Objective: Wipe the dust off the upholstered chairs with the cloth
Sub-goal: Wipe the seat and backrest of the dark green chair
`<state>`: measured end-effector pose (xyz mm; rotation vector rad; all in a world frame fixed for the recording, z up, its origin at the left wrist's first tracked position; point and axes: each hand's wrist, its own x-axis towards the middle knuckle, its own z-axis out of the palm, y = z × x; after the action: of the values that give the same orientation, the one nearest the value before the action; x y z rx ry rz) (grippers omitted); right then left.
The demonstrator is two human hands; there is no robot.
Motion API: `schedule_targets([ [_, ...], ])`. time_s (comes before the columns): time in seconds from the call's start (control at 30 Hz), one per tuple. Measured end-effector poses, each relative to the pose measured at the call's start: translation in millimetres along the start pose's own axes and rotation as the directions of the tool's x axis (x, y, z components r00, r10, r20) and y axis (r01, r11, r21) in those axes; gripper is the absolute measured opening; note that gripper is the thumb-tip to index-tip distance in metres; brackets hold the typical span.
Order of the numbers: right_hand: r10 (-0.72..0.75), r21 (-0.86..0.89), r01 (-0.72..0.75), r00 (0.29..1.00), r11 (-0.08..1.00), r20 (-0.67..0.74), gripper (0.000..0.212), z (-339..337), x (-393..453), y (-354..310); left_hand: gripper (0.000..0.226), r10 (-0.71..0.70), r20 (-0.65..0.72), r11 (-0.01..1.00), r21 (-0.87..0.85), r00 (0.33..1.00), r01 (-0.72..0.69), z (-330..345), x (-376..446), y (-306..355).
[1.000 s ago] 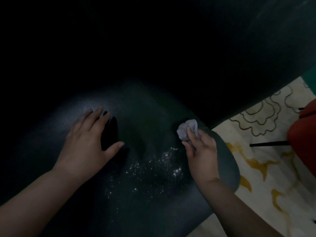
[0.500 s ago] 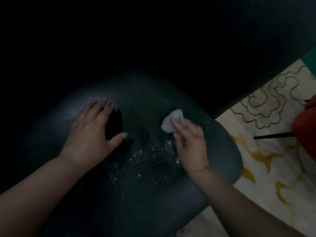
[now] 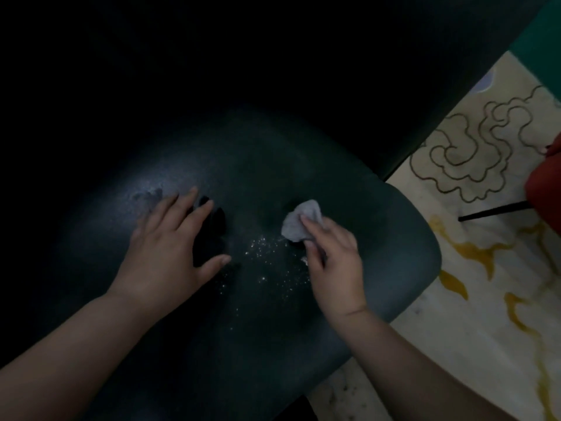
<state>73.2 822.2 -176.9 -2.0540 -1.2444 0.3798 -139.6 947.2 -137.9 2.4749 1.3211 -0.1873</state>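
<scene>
A dark green upholstered chair seat [image 3: 379, 238] fills the middle of the dim view, its backrest lost in shadow above. White dust specks [image 3: 267, 262] lie scattered on the seat between my hands. My right hand [image 3: 334, 262] pinches a small crumpled pale cloth [image 3: 299, 221] and presses it on the seat just right of the specks. Flat on the seat's left part rests my left hand [image 3: 170, 250], fingers spread and straight, thumb pointing towards the dust.
A cream floor [image 3: 485, 299] with dark swirl lines and yellow marks lies to the right of the seat. A red chair [image 3: 546, 192] with a thin black leg [image 3: 491, 211] stands at the right edge. Everything above and left is in deep shadow.
My right hand has slid the cloth leftwards from the seat's right edge towards the middle. My left hand has stayed flat in the same spot.
</scene>
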Motion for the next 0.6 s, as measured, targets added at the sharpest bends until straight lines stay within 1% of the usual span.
schedule_targets([
  [0.03,-0.007,-0.005,0.007,0.999,1.0,-0.04,0.047,-9,4,4,0.095,-0.005,-0.006,1.0,-0.003,1.0,0.005,0,-1,0],
  [0.07,0.017,-0.048,-0.022,0.996,0.999,-0.091,0.047,-20,8,14,0.096,-0.013,-0.008,1.0,-0.007,1.0,0.013,0,-3,-2],
  [0.13,0.142,-0.166,-0.172,0.974,0.971,-0.179,0.042,-44,14,39,0.101,-0.04,0.008,0.999,0.011,0.999,0.04,-2,-7,-11],
  [0.17,0.203,-0.183,-0.238,0.96,0.954,-0.193,0.041,-51,13,48,0.105,-0.056,0.021,0.998,0.032,0.998,0.055,-2,-9,-17],
  [0.2,0.232,-0.183,-0.267,0.954,0.946,-0.192,0.04,-51,8,50,0.109,-0.069,0.036,0.996,0.056,0.997,0.067,-2,-12,-23],
  [0.27,0.224,-0.159,-0.251,0.959,0.955,-0.173,0.041,-32,-6,36,0.115,-0.094,0.064,0.992,0.087,0.994,0.088,0,-17,-33],
  [0.37,0.185,-0.037,-0.19,0.977,0.981,-0.109,0.043,13,-24,-10,0.12,-0.129,0.069,0.989,0.079,0.989,0.123,3,-29,-42],
  [0.43,0.14,0.045,-0.136,0.986,0.99,-0.092,0.043,21,-26,-27,0.122,-0.169,0.057,0.985,0.052,0.984,0.166,7,-37,-48],
  [0.47,0.131,0.033,-0.128,0.985,0.991,-0.112,0.043,16,-23,-25,0.123,-0.19,0.06,0.981,0.035,0.98,0.188,8,-42,-51],
  [0.5,0.15,-0.02,-0.155,0.977,0.988,-0.152,0.042,7,-20,-16,0.125,-0.205,0.067,0.979,0.021,0.976,0.204,9,-46,-53],
  [0.57,0.245,-0.134,-0.284,0.937,0.949,-0.248,0.041,-16,-15,9,0.127,-0.228,0.089,0.974,-0.001,0.97,0.229,12,-53,-56],
  [0.6,0.296,-0.138,-0.342,0.916,0.93,-0.272,0.041,-24,-16,16,0.128,-0.235,0.103,0.972,0.002,0.966,0.236,14,-56,-57],
])
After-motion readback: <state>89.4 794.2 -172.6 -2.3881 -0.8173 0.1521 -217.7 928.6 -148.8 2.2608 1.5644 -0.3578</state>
